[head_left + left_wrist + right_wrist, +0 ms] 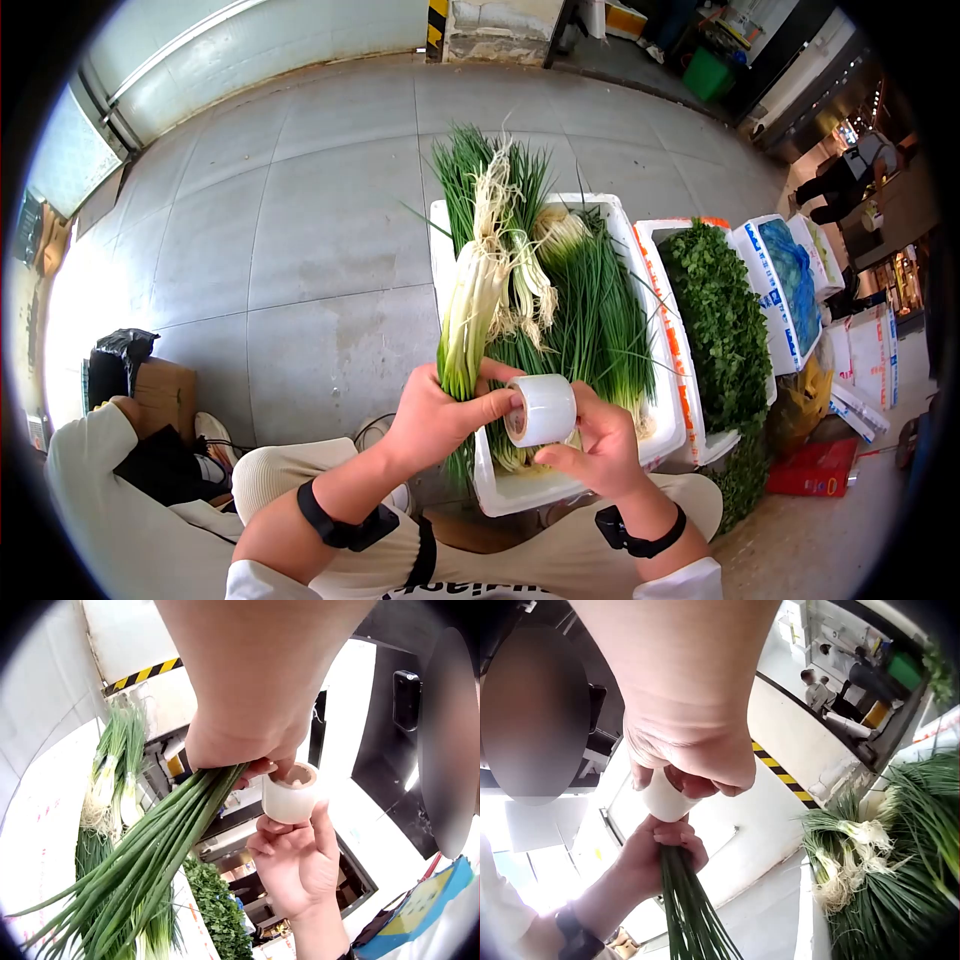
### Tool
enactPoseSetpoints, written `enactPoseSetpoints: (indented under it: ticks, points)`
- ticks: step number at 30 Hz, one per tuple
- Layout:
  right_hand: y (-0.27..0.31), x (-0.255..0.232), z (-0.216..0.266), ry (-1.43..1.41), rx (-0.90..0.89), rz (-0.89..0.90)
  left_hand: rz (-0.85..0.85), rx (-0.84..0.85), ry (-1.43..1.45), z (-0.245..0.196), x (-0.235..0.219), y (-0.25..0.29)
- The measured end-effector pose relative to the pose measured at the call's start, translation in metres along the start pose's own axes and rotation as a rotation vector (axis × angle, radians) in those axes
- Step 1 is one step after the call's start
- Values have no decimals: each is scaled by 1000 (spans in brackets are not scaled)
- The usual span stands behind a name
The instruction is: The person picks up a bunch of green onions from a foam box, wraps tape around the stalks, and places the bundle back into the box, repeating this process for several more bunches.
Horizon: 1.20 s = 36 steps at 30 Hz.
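My left hand (435, 415) grips a bunch of green onions (475, 310) round the stalks. In the head view the bunch's pale roots point away from me; its green leaves (176, 836) fan out below the hand in the left wrist view. A wide roll of clear tape (548, 410) is held in my right hand (608, 445), thumb and fingers around its outside. The left thumb reaches to the roll's cardboard core, right beside the bunch. Beneath both hands a white foam box (520, 495) holds more green onions (600, 310), several bunches lying with roots showing.
To the right stands another foam box with leafy greens (710, 290), then one with blue plastic bags (790, 270). A red bag (812, 467) lies on the floor nearby. A cardboard box (165, 395) sits at the left. A person (850, 175) is at the far right.
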State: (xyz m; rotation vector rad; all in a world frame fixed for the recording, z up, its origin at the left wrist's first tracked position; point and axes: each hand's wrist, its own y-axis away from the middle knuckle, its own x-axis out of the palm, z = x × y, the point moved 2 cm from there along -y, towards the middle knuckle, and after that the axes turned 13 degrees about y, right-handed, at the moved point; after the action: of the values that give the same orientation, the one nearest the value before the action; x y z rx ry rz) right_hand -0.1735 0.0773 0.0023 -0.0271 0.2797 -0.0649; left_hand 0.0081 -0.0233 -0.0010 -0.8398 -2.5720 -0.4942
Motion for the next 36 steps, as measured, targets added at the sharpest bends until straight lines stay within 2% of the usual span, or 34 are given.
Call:
enactPoseSetpoints:
  ticks: [1, 3, 4, 6, 7, 9, 11, 13, 15, 17, 26, 35, 36]
  points:
    - [0, 2, 3, -2, 3, -3, -5, -6, -10, -2, 1, 1]
    - [-1, 7, 7, -289, 122, 12, 8, -17, -46, -5, 1, 0]
    - [0, 6, 4, -291, 126, 2, 19, -24, -82, -6, 1, -1]
    - [2, 2, -2, 63, 35, -30, 17, -38, -77, -9, -5, 0]
    - [3, 1, -1, 60, 41, -38, 7, -48, -71, -10, -8, 0]
    - [0, -3, 10, 373, -30, -148, -4, -62, -34, -16, -6, 3]
    - [0, -3, 13, 419, -23, -190, 24, 45, -180, -20, -4, 7]
    - [-2, -2, 18, 587, -73, -217, 24, 48, -210, -20, 6, 9]
    - [-1, 2, 19, 615, -63, -220, 39, 2, -247, -18, 12, 11]
    - [-3, 4, 22, 672, -154, -217, 37, 4, -258, -13, 15, 11]
    - [-1, 4, 15, 809, -319, -226, 17, 93, -349, -5, 12, 3]
    - [0, 3, 14, 781, -299, -250, 51, 66, -431, -5, 12, 1]
    - [0, 2, 14, 780, -298, -252, 74, 64, -347, -5, 12, 0]
